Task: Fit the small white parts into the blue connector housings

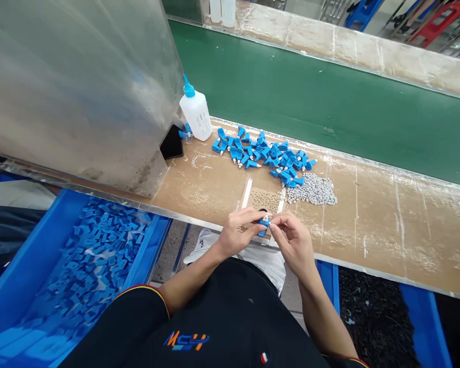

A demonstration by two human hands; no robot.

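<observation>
At the front edge of the bench, my left hand (238,231) pinches a small blue plastic part (263,230) with a white piece at its top. My right hand (293,237) meets it from the other side, thumb and forefinger pressed together at the white piece; whatever lies between those fingertips is too small to make out. Beneath both hands is a board with rows of small holes (266,199), set between white strips. Just beyond, similar blue plastic parts with white tips (249,148) lie in a loose heap beside a pile of small grey pieces (316,189).
A white squeeze bottle (197,115) with a blue nozzle stands by a metal panel (80,82). Behind the bench runs a green conveyor belt (329,97). Blue bins flank me: one holds blue parts (107,245), another black pieces (375,317).
</observation>
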